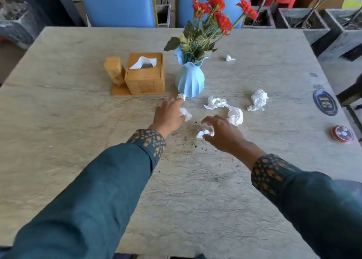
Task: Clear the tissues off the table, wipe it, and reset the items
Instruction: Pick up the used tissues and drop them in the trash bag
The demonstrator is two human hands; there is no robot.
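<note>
Crumpled white tissues lie scattered on the stone table (78, 121). My left hand (168, 115) is closed around a tissue (186, 112), and its fingertips touch another small tissue (182, 96) at the foot of the blue vase (190, 80). Fingers spread, my right hand (221, 131) arches over a small tissue (203, 134) and pinches at it. To the right lie more tissues: a flat one (215, 102), a ball (236, 115), a larger wad (258, 100), and a tiny one (229, 58) far back. Dark crumbs (193, 145) speckle the table near my wrists.
A wooden tissue box (146, 72) with an attached wooden holder (114, 70) stands left of the vase of red flowers (213, 6). A dark round coaster (325, 102) and a red round disc (342, 134) lie near the right edge. Two blue chairs (119, 4) stand behind the table.
</note>
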